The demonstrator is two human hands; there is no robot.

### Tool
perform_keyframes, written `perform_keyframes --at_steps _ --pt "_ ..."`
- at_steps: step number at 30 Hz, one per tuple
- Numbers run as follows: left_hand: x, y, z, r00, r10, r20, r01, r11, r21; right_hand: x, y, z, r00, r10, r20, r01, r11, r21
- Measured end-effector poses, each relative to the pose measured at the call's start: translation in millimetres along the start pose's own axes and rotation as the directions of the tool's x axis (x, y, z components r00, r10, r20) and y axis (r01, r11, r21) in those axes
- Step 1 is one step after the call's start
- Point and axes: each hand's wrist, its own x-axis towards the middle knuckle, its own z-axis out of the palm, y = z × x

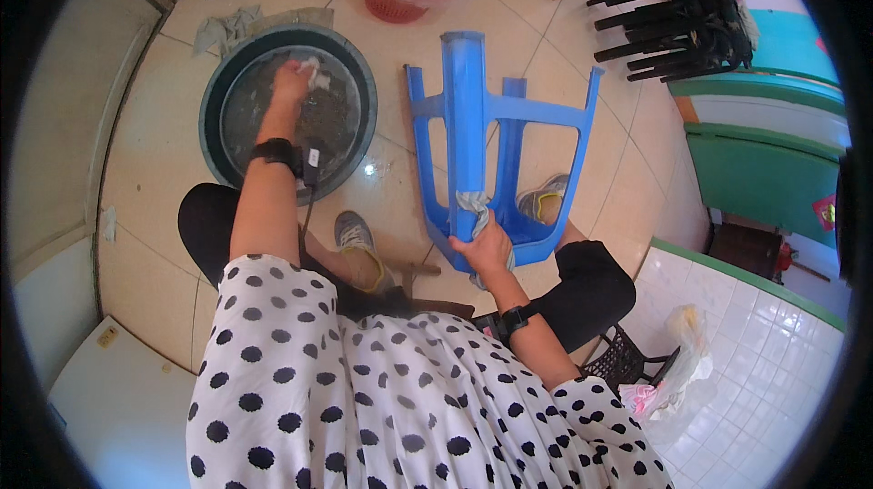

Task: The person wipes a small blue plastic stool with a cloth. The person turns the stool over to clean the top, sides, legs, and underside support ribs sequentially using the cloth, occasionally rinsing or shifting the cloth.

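Note:
My left hand (290, 83) is down in a round dark basin (211, 114) of murky water. Its fingers are closed on a small whitish wad (317, 73), perhaps a cloth; the exact kind is hard to tell. A blue plastic stool (501, 107) stands upside down on the floor in front of me, legs pointing up. Low on its near leg, my right hand (487, 247) grips a striped grey-white rag (474, 203) pressed against the plastic. Part of the rag hangs below that hand.
A red mesh basket (395, 5) lined with plastic holds green leaves beyond the stool. Grey rags (228, 29) lie behind the basin. Stacked black stools or chairs (675, 29) stand at the far right. A plastic bag (682, 353) rests by a dark woven chair (617, 353).

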Motion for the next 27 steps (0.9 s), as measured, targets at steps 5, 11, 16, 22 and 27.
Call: perform_keyframes --at_steps 5,11,16,22,27 --pt "8 -55 -34 0.991 0.131 -0.024 -0.131 0.991 -0.037 1 -12 -1 0.999 -0.039 0.013 0.039 0.999 0.036" --pt "-38 -62 17 1.0 0.012 0.023 -0.024 0.801 0.598 6 9 0 1.0 0.005 -0.007 -0.005 1.0 0.009" --pt "-18 -11 -4 0.982 -0.184 0.043 0.189 0.953 -0.236 7 13 0 1.0 -0.01 -0.012 0.011 1.0 0.026" --pt "-44 -10 15 0.997 0.051 0.065 -0.078 0.837 0.542 4 40 -4 0.996 -0.088 0.03 0.085 0.991 0.106" --pt "-40 110 53 0.939 0.341 0.049 -0.313 0.903 -0.294 -14 30 -16 0.975 -0.223 0.008 0.223 0.975 0.004"
